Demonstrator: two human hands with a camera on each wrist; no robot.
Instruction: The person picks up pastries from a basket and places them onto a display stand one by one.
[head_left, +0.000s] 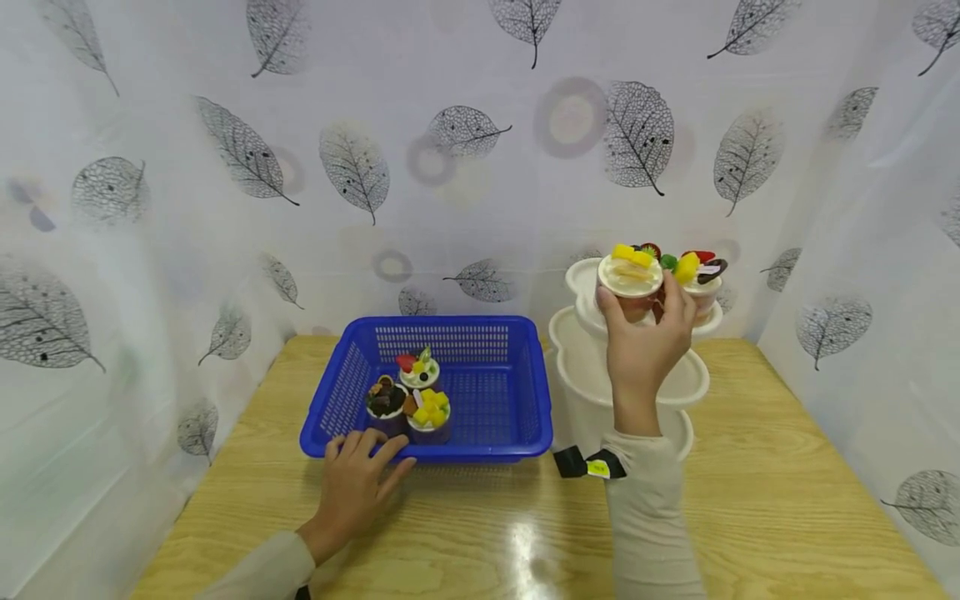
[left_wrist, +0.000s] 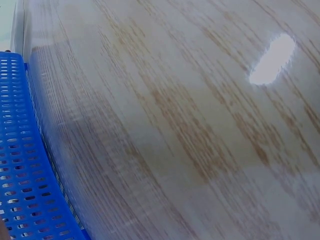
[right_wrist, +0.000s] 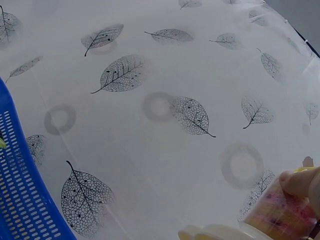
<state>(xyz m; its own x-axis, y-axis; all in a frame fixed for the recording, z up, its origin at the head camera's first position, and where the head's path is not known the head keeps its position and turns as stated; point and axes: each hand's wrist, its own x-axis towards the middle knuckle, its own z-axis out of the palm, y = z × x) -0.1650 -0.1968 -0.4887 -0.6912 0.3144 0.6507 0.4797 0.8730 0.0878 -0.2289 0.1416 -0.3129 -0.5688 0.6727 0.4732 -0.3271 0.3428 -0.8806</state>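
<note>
My right hand grips a dessert cup with cream and yellow fruit pieces on top. It holds the cup at the top tier of a white tiered stand. The right wrist view shows the cup's pinkish side under the thumb; whether its base touches the tier cannot be told. Beside it on that tier is a fruit-topped cup, and more fruit toppings show behind. My left hand rests on the front rim of a blue plastic basket, fingers over the edge.
Inside the basket, at its left, stand a strawberry-topped cup, a dark-topped cup and a yellow-fruit cup. A black strap with a yellow label sticks out by the right wrist. A leaf-print sheet hangs around the wooden table.
</note>
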